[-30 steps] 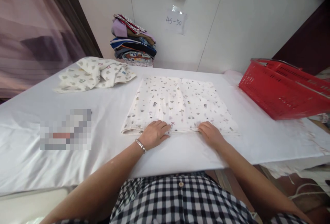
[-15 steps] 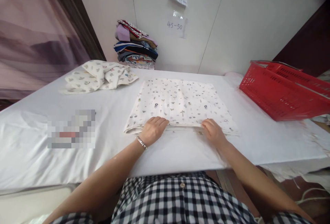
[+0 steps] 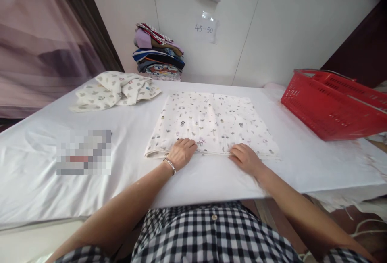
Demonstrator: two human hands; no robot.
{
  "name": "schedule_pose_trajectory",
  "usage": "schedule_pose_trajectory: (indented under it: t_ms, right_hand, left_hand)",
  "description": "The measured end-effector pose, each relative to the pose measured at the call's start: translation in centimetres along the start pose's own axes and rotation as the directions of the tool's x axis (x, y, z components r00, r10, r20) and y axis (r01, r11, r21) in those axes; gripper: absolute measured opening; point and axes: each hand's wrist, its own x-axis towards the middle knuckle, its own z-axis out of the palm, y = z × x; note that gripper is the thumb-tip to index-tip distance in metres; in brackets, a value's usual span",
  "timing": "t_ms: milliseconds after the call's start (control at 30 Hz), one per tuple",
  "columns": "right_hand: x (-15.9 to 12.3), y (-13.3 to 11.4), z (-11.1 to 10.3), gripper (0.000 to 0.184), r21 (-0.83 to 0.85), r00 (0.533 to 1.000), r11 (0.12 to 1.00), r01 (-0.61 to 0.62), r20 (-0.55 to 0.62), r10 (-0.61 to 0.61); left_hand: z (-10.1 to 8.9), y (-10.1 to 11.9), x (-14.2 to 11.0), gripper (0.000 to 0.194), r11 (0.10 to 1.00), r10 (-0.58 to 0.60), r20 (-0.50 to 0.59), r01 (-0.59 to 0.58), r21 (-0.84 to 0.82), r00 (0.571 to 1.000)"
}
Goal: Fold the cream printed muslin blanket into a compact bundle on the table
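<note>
Left hand (image 3: 182, 153) and right hand (image 3: 246, 160) touch the cloth (image 3: 211, 120), can't tell if pinching; maybe straightening its edge, next needs even pulls

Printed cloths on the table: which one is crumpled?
The left cloth, bunched up loosely; the folded cloth, touched by the left hand and right hand, lies flat.

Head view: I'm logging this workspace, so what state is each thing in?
Patterned cloth: folded, lying flat
Left hand: on its near edge
Right hand: on the same edge
Cream cloth: loosely bunched
Fabric stack: folded, piled
Red basket: contents hidden
Table cover: wrinkled at left
Paper sign: taped up
</note>
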Motion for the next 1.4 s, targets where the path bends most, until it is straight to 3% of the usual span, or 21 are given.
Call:
schedule_pose_trajectory:
  t_ms: [200,433,500,667,867,1033,1233,1400]
  right_hand:
    - [0.0,0.1,0.6,0.023,-0.059,0.995,0.998,-0.029,-0.101,0.023]
    - [-0.2,-0.3,0.4,0.021,0.126,0.976,0.978,-0.166,-0.119,0.181]
    - [-0.1,-0.4,0.4,0.022,0.107,0.972,0.977,-0.187,-0.122,0.199]
    - [0.2,-0.4,0.6,0.023,-0.067,0.995,0.994,-0.091,-0.055,0.087]
    - [-0.1,0.1,0.0,0.026,-0.095,0.997,0.995,0.014,0.071,-0.007]
    - [0.2,0.2,-0.8,0.023,-0.143,0.984,0.989,0.047,0.177,-0.022]
    - [0.7,0.0,0.1,0.025,-0.229,0.991,0.971,0.063,0.130,-0.034]
    - [1.2,0.3,-1.1,0.028,-0.245,0.999,0.969,0.021,0.040,-0.011]
  left_hand:
    - [0.5,0.0,0.0,0.020,1.000,0.017,0.011,-0.017,0.014,1.000]
    - [0.8,0.3,-0.2,0.018,0.999,0.010,0.043,-0.011,0.034,0.999]
    - [0.8,0.4,-0.2,0.019,1.000,0.013,0.063,-0.015,0.023,0.998]
    - [0.6,0.6,-0.4,0.021,0.999,0.026,0.120,-0.023,-0.024,0.992]
    - [-0.4,0.6,-0.8,0.013,0.997,0.019,0.162,-0.006,-0.078,0.987]
    - [-1.0,0.8,-0.4,0.013,0.999,0.048,0.223,-0.045,-0.017,0.974]
    - [-0.6,0.9,0.5,0.021,0.996,0.081,0.191,-0.088,0.028,0.978]
    - [-1.2,0.3,0.7,0.022,0.997,0.021,0.062,-0.026,0.079,0.998]
